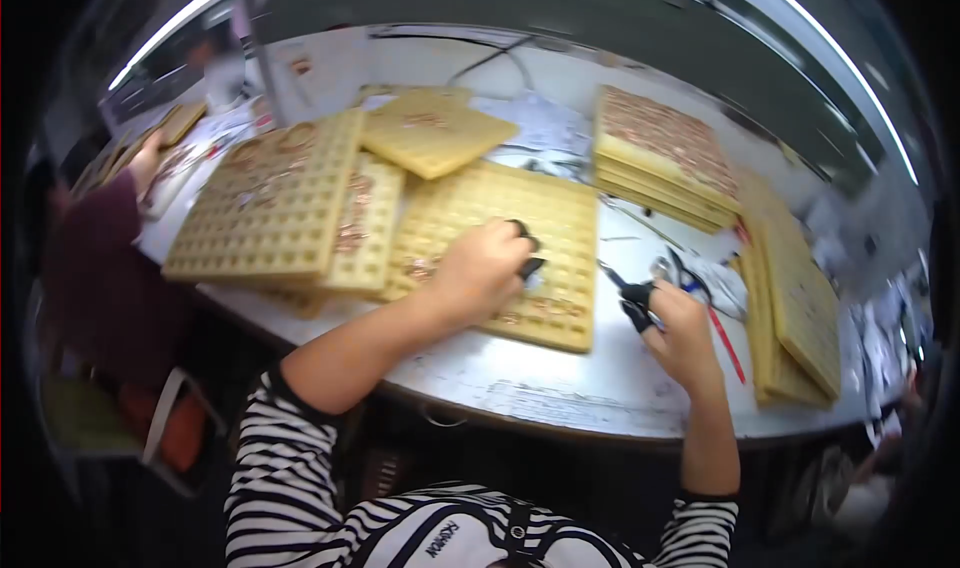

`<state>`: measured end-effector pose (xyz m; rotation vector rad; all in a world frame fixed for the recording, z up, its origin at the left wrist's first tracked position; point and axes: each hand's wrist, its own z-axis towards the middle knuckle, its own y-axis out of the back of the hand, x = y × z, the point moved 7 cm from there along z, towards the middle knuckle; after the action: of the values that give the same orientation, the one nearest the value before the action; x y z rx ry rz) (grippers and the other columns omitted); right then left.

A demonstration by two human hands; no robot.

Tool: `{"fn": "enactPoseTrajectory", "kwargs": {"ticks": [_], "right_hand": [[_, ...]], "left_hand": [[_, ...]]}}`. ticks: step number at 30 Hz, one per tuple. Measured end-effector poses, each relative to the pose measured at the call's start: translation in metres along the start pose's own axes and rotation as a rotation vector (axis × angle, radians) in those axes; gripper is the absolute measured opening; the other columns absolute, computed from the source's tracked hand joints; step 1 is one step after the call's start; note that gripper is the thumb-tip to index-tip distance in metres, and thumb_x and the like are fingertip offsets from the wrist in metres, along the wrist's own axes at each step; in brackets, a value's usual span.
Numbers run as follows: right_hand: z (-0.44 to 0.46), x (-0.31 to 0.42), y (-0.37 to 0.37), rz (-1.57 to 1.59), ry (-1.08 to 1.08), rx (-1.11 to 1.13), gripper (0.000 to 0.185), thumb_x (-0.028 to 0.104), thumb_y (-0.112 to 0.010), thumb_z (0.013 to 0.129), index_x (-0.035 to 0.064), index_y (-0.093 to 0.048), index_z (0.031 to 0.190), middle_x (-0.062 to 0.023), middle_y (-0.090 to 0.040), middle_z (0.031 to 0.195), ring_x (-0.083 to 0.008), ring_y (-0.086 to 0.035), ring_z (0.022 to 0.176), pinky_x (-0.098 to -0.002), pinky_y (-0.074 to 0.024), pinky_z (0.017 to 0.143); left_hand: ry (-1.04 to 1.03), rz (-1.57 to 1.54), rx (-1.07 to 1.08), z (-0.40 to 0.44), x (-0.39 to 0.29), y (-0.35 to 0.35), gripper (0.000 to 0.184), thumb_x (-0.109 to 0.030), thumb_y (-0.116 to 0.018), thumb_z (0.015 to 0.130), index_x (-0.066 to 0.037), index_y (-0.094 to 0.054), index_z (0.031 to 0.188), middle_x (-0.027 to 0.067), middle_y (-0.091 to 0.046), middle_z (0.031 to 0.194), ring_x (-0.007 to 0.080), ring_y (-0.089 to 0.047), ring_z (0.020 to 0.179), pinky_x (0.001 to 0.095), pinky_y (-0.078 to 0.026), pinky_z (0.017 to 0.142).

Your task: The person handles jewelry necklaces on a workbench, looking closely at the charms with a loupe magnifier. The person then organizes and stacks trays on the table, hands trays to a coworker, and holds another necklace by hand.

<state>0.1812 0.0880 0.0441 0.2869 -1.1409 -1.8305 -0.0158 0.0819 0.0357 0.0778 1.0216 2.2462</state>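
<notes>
Striped shirt [470,518] fabric fills the foreground, on the near side of the dimpled yellow tray [565,238]. Over that tray, the left hand [480,268] curls its black-capped fingers; whether they pinch anything, I cannot tell. Just right of the tray, the right hand [685,333] appears closed on a dark pointed tool [609,272], perhaps tweezers, its tip aimed toward the tray's edge. Small coppery pieces [420,266] lie at the tray's left part, others near its front edge. Careful handling here probably means a light touch, the left wrist lifted clear of loose pieces, and the tool's tip low and steady. A loaded tray stack [650,158] stands behind and right of the tray; another dimpled tray [270,208] lies to its left.
</notes>
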Motion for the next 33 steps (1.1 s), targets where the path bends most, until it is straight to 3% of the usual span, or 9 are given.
{"fn": "enactPoseTrajectory", "kwargs": {"ticks": [3, 8, 11, 12, 14, 18, 22, 30, 33], "right_hand": [[-0.02, 0.005, 0.028, -0.047, -0.012, -0.073, 0.011, 0.002, -0.06, 0.064, 0.001, -0.052, 0.072, -0.0114, -0.048, 0.067, -0.0283, -0.048, 0.063, -0.0347, -0.0374, 0.055], [-0.082, -0.011, 0.102, -0.254, -0.153, -0.138, 0.016, 0.006, -0.06, 0.07, 0.0023, -0.06, 0.086, -0.0126, -0.053, 0.074, -0.0292, -0.051, 0.068, -0.0356, -0.0402, 0.059], [-0.132, -0.05, 0.163, -0.379, -0.477, -0.254, 0.021, -0.005, -0.056, 0.069, -0.001, -0.059, 0.089, -0.0134, -0.056, 0.083, -0.027, -0.055, 0.082, -0.0307, -0.0423, 0.073], [-0.142, -0.06, 0.185, -0.192, -0.573, -0.362, 0.027, -0.008, -0.052, 0.066, -0.0018, -0.057, 0.092, -0.0117, -0.057, 0.088, -0.0209, -0.055, 0.089, -0.0287, -0.0418, 0.077], [-0.177, -0.101, 0.224, -0.244, -0.744, -0.433, 0.04, -0.012, -0.038, 0.064, -0.0021, -0.053, 0.1, -0.0063, -0.057, 0.083, -0.0135, -0.054, 0.086, -0.0255, -0.041, 0.079], [-0.231, -0.173, 0.275, -0.169, -0.888, -0.593, 0.029, -0.005, -0.039, 0.07, -0.002, -0.054, 0.094, -0.0048, -0.057, 0.079, -0.0126, -0.052, 0.07, -0.0249, -0.0411, 0.069], [-0.274, -0.232, 0.278, -0.223, -1.183, -0.512, 0.024, 0.006, -0.046, 0.072, -0.0024, -0.056, 0.092, -0.0127, -0.059, 0.078, -0.0207, -0.054, 0.07, -0.0306, -0.0415, 0.065], [-0.278, -0.249, 0.258, -0.221, -1.239, -0.375, 0.022, 0.008, -0.046, 0.074, 0.0003, -0.057, 0.092, -0.007, -0.057, 0.078, -0.016, -0.051, 0.071, -0.0293, -0.0399, 0.065], [-0.264, -0.233, 0.265, 0.022, -1.19, -0.538, 0.023, 0.002, -0.047, 0.075, -0.003, -0.057, 0.095, -0.0069, -0.06, 0.082, -0.0142, -0.053, 0.074, -0.0269, -0.0411, 0.067]], "left_hand": [[-0.035, -0.008, 0.02, 0.004, -0.009, -0.005, 0.015, -0.002, -0.058, 0.063, -0.001, -0.055, 0.079, 0.0125, -0.053, 0.079, 0.0304, -0.051, 0.076, 0.0386, -0.043, 0.065], [-0.117, -0.103, 0.112, 0.015, -0.05, -0.017, 0.019, -0.005, -0.063, 0.07, -0.001, -0.058, 0.088, 0.0141, -0.056, 0.097, 0.0303, -0.052, 0.089, 0.0353, -0.044, 0.074], [-0.119, -0.327, 0.235, 0.028, -0.074, -0.036, 0.025, -0.006, -0.062, 0.073, -0.001, -0.056, 0.097, 0.014, -0.053, 0.102, 0.03, -0.052, 0.092, 0.0342, -0.044, 0.075], [-0.124, -0.338, 0.235, 0.037, -0.082, -0.042, 0.025, -0.006, -0.062, 0.073, -0.001, -0.056, 0.097, 0.014, -0.053, 0.102, 0.03, -0.052, 0.092, 0.0342, -0.044, 0.075], [0.047, -0.555, 0.464, 0.052, -0.099, -0.071, 0.032, -0.005, -0.06, 0.078, -0.002, -0.051, 0.109, 0.0106, -0.053, 0.107, 0.0204, -0.053, 0.096, 0.029, -0.044, 0.08], [0.379, -1.105, 0.626, 0.102, -0.149, -0.128, 0.034, -0.008, -0.055, 0.083, 0.001, -0.045, 0.114, 0.0091, -0.052, 0.105, 0.0129, -0.053, 0.092, 0.0267, -0.045, 0.082], [0.671, -1.53, 0.554, 0.143, -0.187, -0.174, 0.037, 0.002, -0.036, 0.078, 0.003, -0.037, 0.115, 0.0163, -0.041, 0.116, 0.0286, -0.047, 0.105, 0.0427, -0.044, 0.087], [0.958, -1.753, 0.629, 0.164, -0.208, -0.235, 0.029, -0.007, -0.045, 0.084, 0.0, -0.042, 0.112, 0.0151, -0.047, 0.113, 0.0271, -0.051, 0.1, 0.0438, -0.046, 0.084], [0.957, -1.746, 0.625, 0.173, -0.213, -0.245, 0.029, -0.006, -0.048, 0.082, -0.001, -0.043, 0.11, 0.0144, -0.05, 0.103, 0.0277, -0.053, 0.094, 0.0399, -0.05, 0.074]]}}
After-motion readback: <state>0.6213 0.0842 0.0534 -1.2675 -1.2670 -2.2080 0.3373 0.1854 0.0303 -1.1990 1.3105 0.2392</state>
